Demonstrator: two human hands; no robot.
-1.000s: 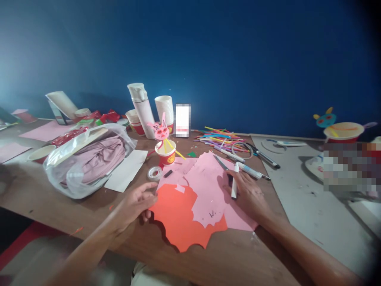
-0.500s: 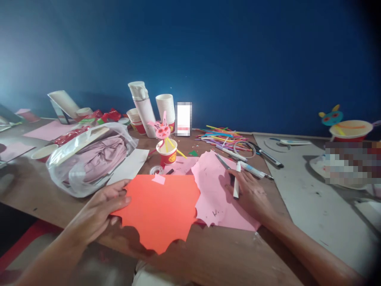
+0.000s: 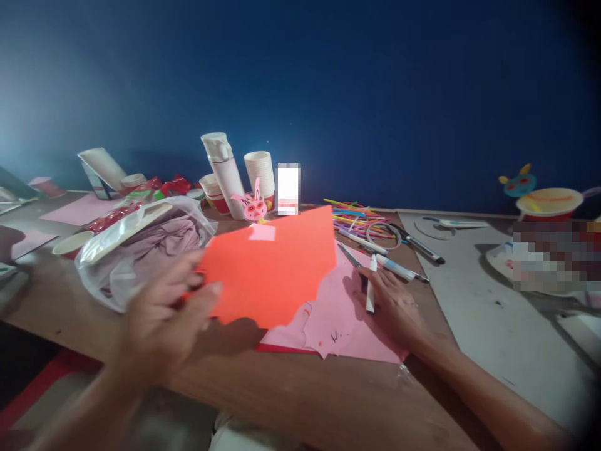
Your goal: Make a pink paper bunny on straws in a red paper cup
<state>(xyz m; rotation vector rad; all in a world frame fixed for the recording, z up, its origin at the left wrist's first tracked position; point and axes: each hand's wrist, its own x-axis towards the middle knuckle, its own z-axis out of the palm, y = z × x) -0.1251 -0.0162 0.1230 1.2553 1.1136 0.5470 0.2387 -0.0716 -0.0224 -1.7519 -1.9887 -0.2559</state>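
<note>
My left hand (image 3: pixel 164 319) pinches the left edge of an orange paper sheet (image 3: pixel 277 269) and holds it lifted above the table, tilted up toward me. A small pink scrap (image 3: pixel 261 232) lies on the sheet. My right hand (image 3: pixel 392 307) rests on the pink paper (image 3: pixel 338 313) on the table, fingers closed around a white marker (image 3: pixel 370 285). Behind the orange sheet only the pink rabbit head of the cup figure (image 3: pixel 255 205) shows.
A plastic bag with cloth (image 3: pixel 141 247) lies to the left. A white bottle (image 3: pixel 224 172) and stacked paper cups (image 3: pixel 260 170) stand at the back. Coloured straws (image 3: pixel 357 219), pens (image 3: pixel 399 266) and a cutter (image 3: pixel 420 245) lie right of centre. A grey table (image 3: pixel 493 326) adjoins on the right.
My left hand has pulled the orange sheet out from under the pink paper and lifted it up, covering the cup figure. My right hand has stayed on the pink paper with the marker.
</note>
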